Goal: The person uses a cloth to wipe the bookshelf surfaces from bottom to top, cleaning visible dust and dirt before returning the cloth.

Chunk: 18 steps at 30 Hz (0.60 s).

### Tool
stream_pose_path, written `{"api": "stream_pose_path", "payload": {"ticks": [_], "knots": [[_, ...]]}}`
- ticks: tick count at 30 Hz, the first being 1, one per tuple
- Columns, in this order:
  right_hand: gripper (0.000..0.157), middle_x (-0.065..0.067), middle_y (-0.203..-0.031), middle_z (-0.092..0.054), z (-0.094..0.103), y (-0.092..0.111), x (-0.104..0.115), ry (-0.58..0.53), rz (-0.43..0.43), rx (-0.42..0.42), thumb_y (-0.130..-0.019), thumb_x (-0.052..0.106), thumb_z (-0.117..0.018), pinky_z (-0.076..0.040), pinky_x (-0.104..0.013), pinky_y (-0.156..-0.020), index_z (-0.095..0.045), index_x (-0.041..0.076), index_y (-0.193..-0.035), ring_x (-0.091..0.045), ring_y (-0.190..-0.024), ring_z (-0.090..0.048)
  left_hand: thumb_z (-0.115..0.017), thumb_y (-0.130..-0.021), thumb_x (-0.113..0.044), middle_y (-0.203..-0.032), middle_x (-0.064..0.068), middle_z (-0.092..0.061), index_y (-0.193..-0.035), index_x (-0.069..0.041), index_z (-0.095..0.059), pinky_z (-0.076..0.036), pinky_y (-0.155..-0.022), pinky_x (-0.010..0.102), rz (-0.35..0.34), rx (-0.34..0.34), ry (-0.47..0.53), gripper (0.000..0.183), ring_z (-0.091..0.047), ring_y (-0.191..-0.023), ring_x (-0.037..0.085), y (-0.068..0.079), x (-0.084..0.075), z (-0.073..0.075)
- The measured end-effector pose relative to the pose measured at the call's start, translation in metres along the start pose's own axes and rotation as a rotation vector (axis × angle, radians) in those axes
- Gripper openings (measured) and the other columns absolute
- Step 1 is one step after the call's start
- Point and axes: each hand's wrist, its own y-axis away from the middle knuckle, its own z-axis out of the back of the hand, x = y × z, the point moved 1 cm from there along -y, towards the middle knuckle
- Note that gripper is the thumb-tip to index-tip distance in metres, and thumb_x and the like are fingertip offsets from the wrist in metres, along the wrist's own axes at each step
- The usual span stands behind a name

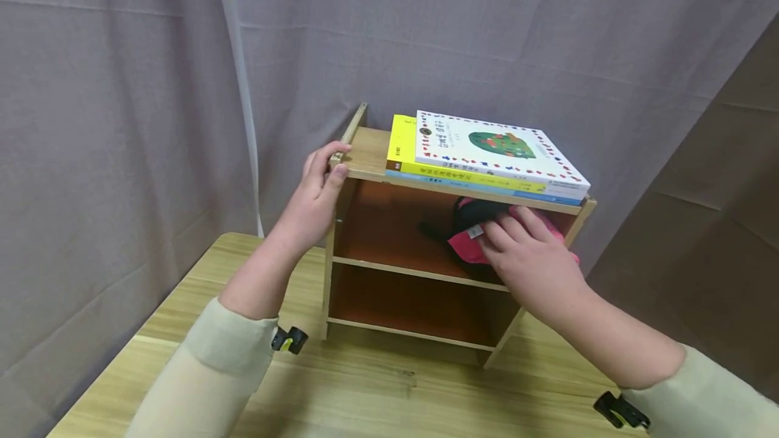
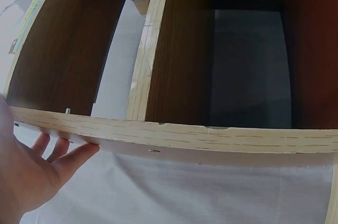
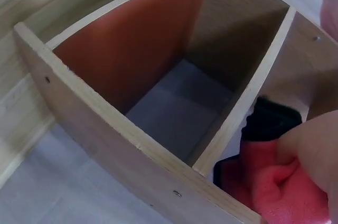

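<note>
Pink-and-black fabric item (image 1: 467,249), gripped by the right hand (image 1: 535,265) in the upper compartment of a wooden shelf unit (image 1: 383,232), whose top-left corner the left hand (image 1: 312,195) clasps. Placing or removing it seems underway; next likely calls for bracing the unit.

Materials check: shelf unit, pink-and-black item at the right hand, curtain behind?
Shelf unit: likely laminated board, smooth; pale edges with dark wood-grain streaks, red-brown faces.
Pink-and-black item: soft fabric, perhaps fleecy; the pink bunches in folds by the right hand.
Curtain: matte cloth, fibre unclear; soft hanging folds, crease lines.
</note>
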Motion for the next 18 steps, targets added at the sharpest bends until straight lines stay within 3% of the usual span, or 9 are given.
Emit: {"api": "stream_pose_path", "payload": {"ticks": [5, 11, 15, 18], "knots": [[0.051, -0.015, -0.113, -0.057, -0.0003, -0.0002, 0.0001, -0.011, -0.051, 0.053, -0.066, 0.001, -0.077, -0.030, -0.046, -0.099, -0.059, 0.005, -0.115, -0.035, -0.110, -0.044, -0.031, -0.097, -0.048, -0.135, 0.002, -0.029, -0.132, -0.035, -0.035, -0.034, -0.096, 0.044, -0.006, -0.001, -0.001, 0.038, -0.038, -0.112, 0.019, -0.0001, 0.0012, -0.0003], [0.041, -0.015, -0.104, -0.056, -0.0007, -0.0005, -0.0011, -0.054, -0.100, 0.066, -0.069, -0.001, -0.072, -0.034, -0.047, -0.087, -0.058, 0.010, -0.106, -0.036, -0.102, -0.046, -0.031, -0.099, -0.042, -0.137, 0.004, -0.027, -0.133, -0.032, -0.035, -0.032, -0.100, 0.046, 0.018, 0.003, 0.004, 0.036, -0.040, -0.116, 0.021, 0.0016, -0.0045, 0.0008], [0.030, -0.013, -0.103, -0.058, -0.0028, 0.0005, -0.0051, -0.064, -0.146, 0.036, -0.073, 0.002, -0.070, -0.036, -0.046, -0.080, -0.063, 0.011, -0.100, -0.034, -0.100, -0.049, -0.032, -0.099, -0.041, -0.137, 0.006, -0.027, -0.134, -0.031, -0.035, -0.033, -0.099, 0.046, 0.017, 0.004, 0.005, 0.036, -0.040, -0.115, 0.022, 0.0015, -0.0040, 0.0007], [0.027, -0.012, -0.099, -0.061, -0.0050, 0.0011, -0.0084, -0.066, -0.161, -0.004, -0.073, 0.015, -0.073, -0.038, -0.045, -0.075, -0.066, 0.009, -0.098, -0.034, -0.095, -0.052, -0.031, -0.097, -0.048, -0.135, 0.004, -0.028, -0.133, -0.035, -0.035, -0.034, -0.098, 0.046, 0.013, 0.001, -0.007, 0.039, -0.041, -0.113, 0.020, 0.0003, 0.0003, 0.0004]]}}
